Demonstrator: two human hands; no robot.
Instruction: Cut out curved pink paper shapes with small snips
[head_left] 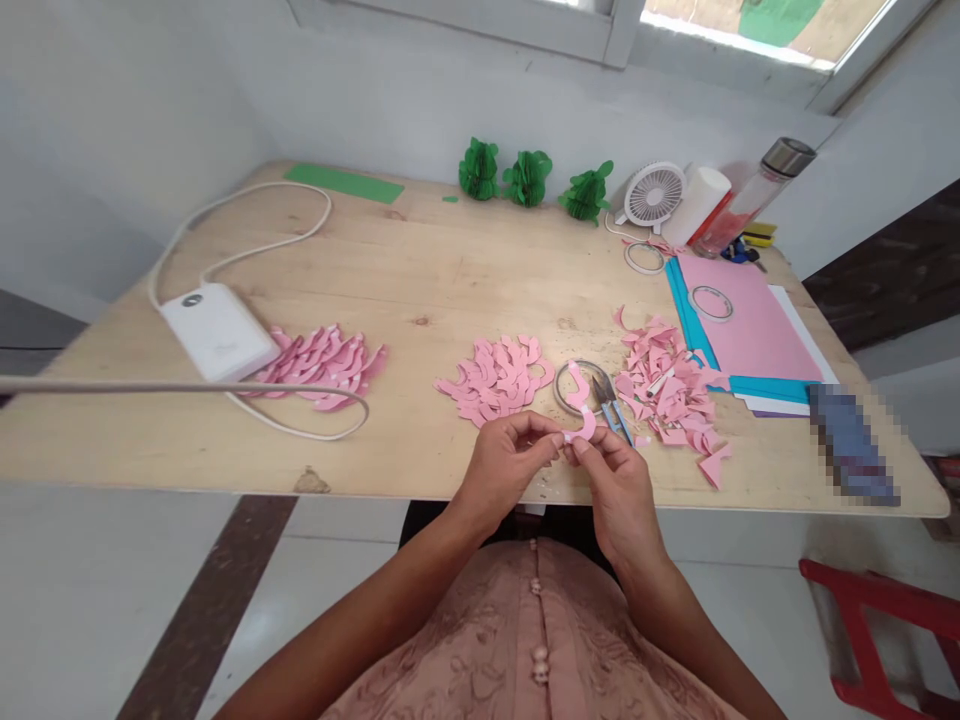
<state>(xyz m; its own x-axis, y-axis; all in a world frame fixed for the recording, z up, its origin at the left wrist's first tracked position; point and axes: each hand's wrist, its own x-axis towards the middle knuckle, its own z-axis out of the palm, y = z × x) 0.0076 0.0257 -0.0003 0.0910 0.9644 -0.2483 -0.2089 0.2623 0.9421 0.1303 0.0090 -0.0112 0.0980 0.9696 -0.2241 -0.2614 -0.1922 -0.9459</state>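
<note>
A wavy pink paper cutout [589,422] with pale strips across it is pinched at its lower end by my left hand [517,455] and my right hand [613,480], near the table's front edge. Just beyond my fingers lie a roll of tape [561,384] and blue-handled thread snips [616,415]. To the left of my hands is a pile of similar pink cutouts [495,375]. Pink paper scraps [671,385] are heaped on the right. What exactly the fingertips press on is partly hidden.
A white power bank [219,332] with a cable rests against more pink cutouts [330,365] on the left. Several green paper ornaments [529,180], a small fan [654,195] and a bottle [750,205] stand along the wall. Pink paper sheets [757,330] lie at right; a red stool [877,620] is below.
</note>
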